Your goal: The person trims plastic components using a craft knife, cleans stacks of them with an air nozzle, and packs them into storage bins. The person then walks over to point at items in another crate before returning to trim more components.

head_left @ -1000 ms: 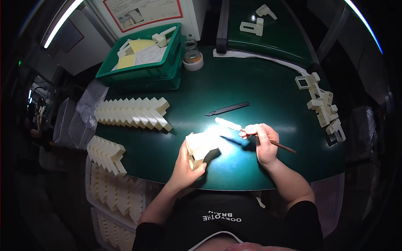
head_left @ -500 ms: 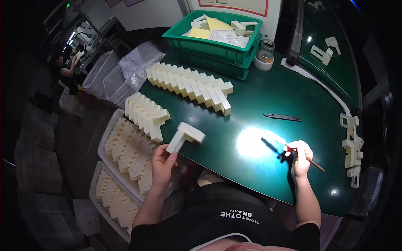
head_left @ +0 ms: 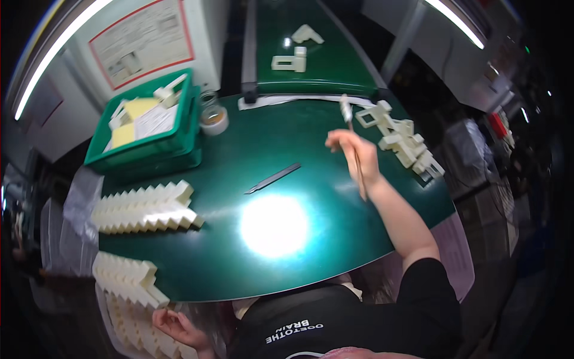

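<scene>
My right hand (head_left: 359, 157) is raised over the far right of the table, closed round a thin brown brush (head_left: 361, 182) whose white tip points away from me. Close by lies a loose cluster of cream plastic parts (head_left: 406, 142). At the near left edge my left hand (head_left: 178, 329) has its fingers loosely curled and apart, with nothing seen in them. Just above it stands a short row of cream L-shaped parts (head_left: 125, 280), nested side by side. Farther back is a longer row of such parts (head_left: 143, 210). A dark craft knife (head_left: 274, 178) lies mid-table.
A green bin (head_left: 143, 158) with papers and parts stands at the far left, beside a glass jar (head_left: 213, 115). A green conveyor (head_left: 335, 78) carrying two cream parts meets the table's far edge. Crates of parts (head_left: 134, 328) sit below at the left.
My left hand has let go of the cream L-shaped part and moved to the short row. My right hand has carried the brush toward the parts at the right. The view has turned right.
</scene>
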Motion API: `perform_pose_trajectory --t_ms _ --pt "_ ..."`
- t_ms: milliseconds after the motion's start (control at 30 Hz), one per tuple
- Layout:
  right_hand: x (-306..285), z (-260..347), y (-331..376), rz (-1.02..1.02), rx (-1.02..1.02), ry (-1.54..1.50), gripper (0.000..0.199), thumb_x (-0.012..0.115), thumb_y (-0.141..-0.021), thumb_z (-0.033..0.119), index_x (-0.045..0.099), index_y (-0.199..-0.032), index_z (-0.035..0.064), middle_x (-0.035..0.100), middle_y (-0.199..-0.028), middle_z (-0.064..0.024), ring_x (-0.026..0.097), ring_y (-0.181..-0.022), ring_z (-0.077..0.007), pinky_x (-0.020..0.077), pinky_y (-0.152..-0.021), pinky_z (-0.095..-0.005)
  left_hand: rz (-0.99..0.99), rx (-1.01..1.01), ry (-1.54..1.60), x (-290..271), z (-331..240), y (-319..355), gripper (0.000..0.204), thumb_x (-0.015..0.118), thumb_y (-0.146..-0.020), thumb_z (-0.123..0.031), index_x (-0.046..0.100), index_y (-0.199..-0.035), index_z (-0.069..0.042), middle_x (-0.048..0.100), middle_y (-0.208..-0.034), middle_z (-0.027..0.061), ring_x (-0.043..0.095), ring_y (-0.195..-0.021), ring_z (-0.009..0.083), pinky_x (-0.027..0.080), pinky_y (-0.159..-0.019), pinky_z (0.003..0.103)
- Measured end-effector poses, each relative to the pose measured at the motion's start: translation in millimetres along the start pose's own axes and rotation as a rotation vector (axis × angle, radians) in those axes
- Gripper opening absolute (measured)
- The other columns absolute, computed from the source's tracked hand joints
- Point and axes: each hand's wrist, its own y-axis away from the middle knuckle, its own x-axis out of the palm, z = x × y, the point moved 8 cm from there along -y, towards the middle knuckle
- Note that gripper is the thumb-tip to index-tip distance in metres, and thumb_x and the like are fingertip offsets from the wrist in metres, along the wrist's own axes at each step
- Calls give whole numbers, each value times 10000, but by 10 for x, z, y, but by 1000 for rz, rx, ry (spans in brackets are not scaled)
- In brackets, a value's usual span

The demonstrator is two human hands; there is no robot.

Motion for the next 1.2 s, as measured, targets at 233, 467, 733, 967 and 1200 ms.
perform_pose_trajectory --t_ms 233,467,733,967,1200 --pt "-1410 -1417 -598 -129 246 1323 485 755 -738 304 575 -1138 98 635 -1058 -103 585 -1022 -303 477 -797 -461 316 -11 165 913 -297 -164 207 450 -857 41 494 -1045 -33 413 -1112 68 394 -674 72 342 -550 175" --pt "-1224 -1517 -578 -102 328 1107 294 706 -750 127 603 -1017 61 639 -949 -151 633 -870 -312 500 -769 -414 683 -24 277 1685 -603 -126 188 480 -825 72 540 -979 -17 481 -973 84 464 -688 94 429 -578 193" --pt "541 785 573 372 -297 -153 366 712 -745 51 594 -1083 -27 635 -1012 -187 631 -925 -335 506 -817 -403 1215 -1394 1463 2740 -895 546 674 523 -931 -420 277 -1439 -51 324 -1467 170 365 -1340 350 429 -943 641" --pt "519 660 628 158 -111 -78 794 277 -934 646 568 -1175 -52 608 -985 -174 593 -987 -299 475 -871 -377 829 -827 771 2715 -377 324 554 620 -819 22 319 -1281 -35 485 -1030 98 577 -995 205 594 -704 334" --pt "816 1168 831 303 -322 -277 124 579 -865 42 700 -890 42 681 -906 -116 634 -801 -227 490 -730 -322 792 -378 463 2756 -365 256 660 689 -789 -28 274 -1302 -22 493 -1179 129 524 -1112 218 459 -923 363"
